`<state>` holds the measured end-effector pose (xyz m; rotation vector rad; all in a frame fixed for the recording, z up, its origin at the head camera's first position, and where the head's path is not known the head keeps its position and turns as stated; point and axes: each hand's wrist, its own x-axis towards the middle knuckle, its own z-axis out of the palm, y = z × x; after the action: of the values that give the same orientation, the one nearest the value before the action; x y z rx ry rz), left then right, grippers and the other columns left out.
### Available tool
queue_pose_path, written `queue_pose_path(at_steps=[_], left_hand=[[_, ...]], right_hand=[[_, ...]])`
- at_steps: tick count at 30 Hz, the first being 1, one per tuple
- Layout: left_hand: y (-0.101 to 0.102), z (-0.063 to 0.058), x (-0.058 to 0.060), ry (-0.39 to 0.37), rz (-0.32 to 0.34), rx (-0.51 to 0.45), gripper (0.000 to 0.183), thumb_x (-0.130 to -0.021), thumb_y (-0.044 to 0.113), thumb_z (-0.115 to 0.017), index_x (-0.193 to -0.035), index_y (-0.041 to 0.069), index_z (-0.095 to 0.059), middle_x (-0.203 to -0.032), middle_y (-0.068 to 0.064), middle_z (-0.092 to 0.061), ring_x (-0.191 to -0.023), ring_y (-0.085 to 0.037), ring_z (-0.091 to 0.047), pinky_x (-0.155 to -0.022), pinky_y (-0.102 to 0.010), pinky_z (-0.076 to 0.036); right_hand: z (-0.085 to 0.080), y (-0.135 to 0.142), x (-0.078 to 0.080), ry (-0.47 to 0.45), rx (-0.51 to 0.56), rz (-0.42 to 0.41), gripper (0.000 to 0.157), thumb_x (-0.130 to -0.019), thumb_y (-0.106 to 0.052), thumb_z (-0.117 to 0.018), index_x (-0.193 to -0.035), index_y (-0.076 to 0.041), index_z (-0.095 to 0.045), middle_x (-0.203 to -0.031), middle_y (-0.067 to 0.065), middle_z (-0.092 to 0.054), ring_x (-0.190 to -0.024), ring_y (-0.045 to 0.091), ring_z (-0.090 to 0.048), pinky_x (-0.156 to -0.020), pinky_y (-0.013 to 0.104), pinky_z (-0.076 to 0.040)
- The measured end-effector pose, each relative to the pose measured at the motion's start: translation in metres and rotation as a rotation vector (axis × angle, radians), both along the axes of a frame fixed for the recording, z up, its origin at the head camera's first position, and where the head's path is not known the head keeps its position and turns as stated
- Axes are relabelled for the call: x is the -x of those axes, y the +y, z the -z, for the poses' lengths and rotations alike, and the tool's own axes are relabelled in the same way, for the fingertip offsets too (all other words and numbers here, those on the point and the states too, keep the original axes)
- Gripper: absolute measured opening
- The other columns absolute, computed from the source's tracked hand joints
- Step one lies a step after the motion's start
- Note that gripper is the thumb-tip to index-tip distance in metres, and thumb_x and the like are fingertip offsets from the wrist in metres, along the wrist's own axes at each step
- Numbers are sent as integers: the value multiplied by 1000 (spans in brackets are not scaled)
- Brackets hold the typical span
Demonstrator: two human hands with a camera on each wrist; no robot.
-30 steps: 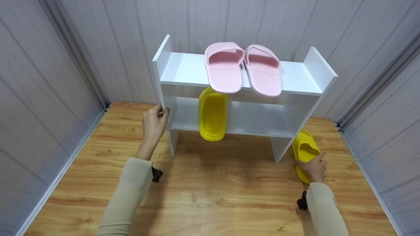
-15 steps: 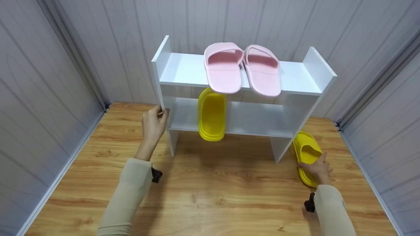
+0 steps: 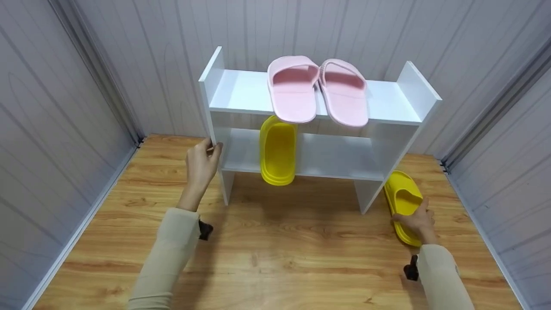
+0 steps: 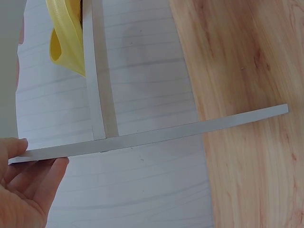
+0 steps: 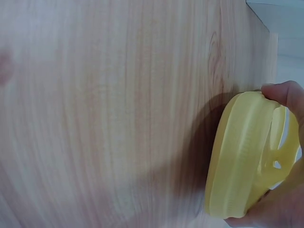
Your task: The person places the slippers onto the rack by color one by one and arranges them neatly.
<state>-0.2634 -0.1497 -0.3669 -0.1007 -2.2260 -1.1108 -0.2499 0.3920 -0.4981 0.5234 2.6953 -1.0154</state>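
Observation:
My left hand (image 3: 201, 165) pinches the front edge of the left side panel of a white shoe rack (image 3: 245, 88). Its thumb and fingers lie on opposite faces of that panel (image 4: 156, 135) in the left wrist view. At the rack's right side, my right hand (image 3: 419, 221) grips a yellow slipper (image 3: 402, 185) across its heel part, toe pointing away from me. The right wrist view shows the thumb on one side of this slipper (image 5: 242, 156) and fingers on the other. Another yellow slipper (image 3: 279, 153) stands on the middle shelf, its toe hidden under the top board.
Two pink slippers (image 3: 295, 99) sit side by side on the top shelf, heels jutting past its front edge. Wood-look floor (image 3: 275, 258) spreads before the rack. Pale panelled walls (image 3: 181, 51) enclose the back and both sides.
My right hand and the yellow slipper in it have shifted slightly right and towards me. The left hand stays on the panel, and the rack has hardly moved.

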Motion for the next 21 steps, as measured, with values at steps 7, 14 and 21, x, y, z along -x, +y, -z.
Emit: queue_pose_path(at_steps=[7, 14, 21], left_hand=[[0, -1, -2, -12, 27, -1, 16, -84, 4, -57, -92, -10, -62, -91, -23, -62, -81, -33, -61, -66, -37, -49], [1, -2, -3, -9, 26, -3, 16, -84, 3, -57, -93, -9, -62, -92, -24, -61, -82, -33, -61, -67, -38, -49], [0, -1, -2, -10, 11, 3, 15, -84, 4, -57, -90, -9, -62, -90, -23, -62, -81, -32, -61, -66, -38, -49]], right_hand=[[-3, -4, 2, 24, -5, -43, 116, -73, -35, -67, -131, -2, 28, -127, 44, 7, -115, 58, -3, -91, 63, -13], [-5, -7, 4, 6, 3, -68, 117, -73, -37, -68, -132, -2, 27, -129, 42, 6, -117, 54, 0, -93, 61, -9], [-13, -5, 1, 45, -53, -174, 113, -73, -36, -66, -132, 3, 22, -127, 44, 0, -113, 57, -9, -90, 62, -14]])
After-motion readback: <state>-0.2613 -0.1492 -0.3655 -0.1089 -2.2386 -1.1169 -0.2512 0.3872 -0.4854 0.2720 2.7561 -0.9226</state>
